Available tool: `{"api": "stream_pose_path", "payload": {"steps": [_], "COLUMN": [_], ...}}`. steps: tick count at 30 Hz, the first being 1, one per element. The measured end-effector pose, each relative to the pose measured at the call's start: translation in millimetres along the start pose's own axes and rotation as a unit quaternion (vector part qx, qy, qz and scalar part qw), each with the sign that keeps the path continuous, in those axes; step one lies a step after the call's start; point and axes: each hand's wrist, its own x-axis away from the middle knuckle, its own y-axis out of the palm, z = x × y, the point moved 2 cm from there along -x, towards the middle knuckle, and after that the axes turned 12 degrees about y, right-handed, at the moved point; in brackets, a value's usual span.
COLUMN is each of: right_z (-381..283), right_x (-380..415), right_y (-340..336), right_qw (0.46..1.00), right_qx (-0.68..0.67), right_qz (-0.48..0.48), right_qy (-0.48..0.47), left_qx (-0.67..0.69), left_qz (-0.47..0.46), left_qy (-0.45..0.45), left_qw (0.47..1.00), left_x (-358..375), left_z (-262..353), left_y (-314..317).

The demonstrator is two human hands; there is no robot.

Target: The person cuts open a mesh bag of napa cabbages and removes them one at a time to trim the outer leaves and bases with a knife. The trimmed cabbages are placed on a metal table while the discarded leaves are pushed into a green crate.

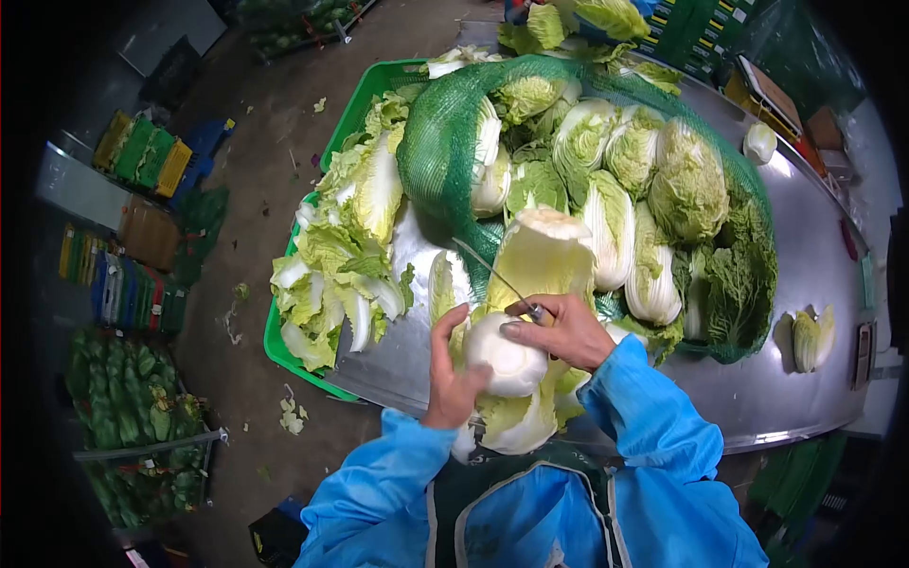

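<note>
A napa cabbage [507, 358] is held in front of me with its white cut base facing up. My left hand [454, 371] cups its left side, with the thumb against the base. My right hand [564, 328] grips a knife [502, 276] by its handle, the thin blade pointing up and to the left; the thumb lies on the cabbage base. Loose outer leaves [524, 413] hang below the held head. Just beyond my hands a large pale leaf [544, 256] stands with its stem end up. Several whole cabbages [609, 227] lie in an open green mesh bag [445, 133].
A green crate [276, 343] heaped with trimmed leaves [346, 275] stands at the left of the metal table [739, 398]. Small cabbage pieces [812, 339] lie at the right. At the far edge another person's sleeve shows. Stacked crates [142, 151] line the floor at left.
</note>
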Motion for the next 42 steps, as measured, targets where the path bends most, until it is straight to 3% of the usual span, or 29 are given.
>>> {"api": "stream_pose_path", "payload": {"steps": [2,3,7,9,10,12,14,16,17,18,20,21,23,27,30,32,34,36,39,42], "right_z": [5,6,13,27,39,70,102,126,129,133,138,140,135,115,89,78,73,46,18,56], "right_x": [7,5,13,20,21,20,30,44,46,46,32,26,17,7,12,20,29,44,39,-13], "right_y": [9,12,19,19,18,15,11,9,15,24,43,53,63,75,70,55,36,29,50,73], "right_qw": [0.997,0.997,0.995,0.988,0.987,0.976,0.982,0.971,0.971,0.969,0.964,0.950,0.951,0.968,0.979,0.985,0.980,0.969,0.984,0.973], "right_qx": [-0.025,-0.027,-0.070,-0.124,-0.125,-0.152,-0.091,-0.132,-0.164,-0.172,-0.199,-0.241,-0.242,-0.192,-0.161,-0.117,-0.091,-0.175,-0.141,-0.138], "right_qz": [-0.035,-0.022,-0.020,-0.012,-0.012,0.033,0.085,0.096,0.091,0.088,0.038,0.025,0.034,0.035,0.033,0.087,0.178,0.172,0.109,0.160], "right_qy": [0.062,0.066,0.073,0.092,0.095,0.150,0.144,0.174,0.151,0.156,0.175,0.197,0.189,0.160,0.123,0.087,0.022,0.034,-0.025,-0.092], "left_qx": [-0.120,-0.151,-0.225,-0.360,-0.360,-0.430,-0.419,-0.379,-0.312,-0.315,-0.119,-0.125,-0.013,0.013,0.078,0.106,0.166,0.165,0.042,0.035], "left_qz": [-0.027,-0.021,-0.063,-0.136,-0.136,-0.239,-0.235,-0.216,-0.179,-0.183,-0.079,-0.079,-0.007,-0.064,-0.046,-0.004,0.035,0.036,0.052,0.094], "left_qy": [0.069,0.038,0.074,0.167,0.164,0.133,0.113,0.040,-0.075,-0.081,-0.308,-0.302,-0.403,-0.469,-0.417,-0.402,-0.247,-0.199,-0.071,-0.059], "left_qw": [0.990,0.988,0.969,0.908,0.908,0.860,0.870,0.899,0.930,0.928,0.941,0.942,0.915,0.881,0.904,0.909,0.954,0.965,0.995,0.993], "left_x": [18,26,11,3,0,0,2,7,14,17,20,22,37,61,71,75,72,54,33,24], "left_z": [19,10,29,56,64,74,75,76,68,62,41,35,26,6,10,21,41,59,51,29], "left_y": [5,3,-10,-9,-10,-10,-27,-52,-67,-78,-99,-107,-118,-108,-98,-90,-79,-60,-39,-11]}}
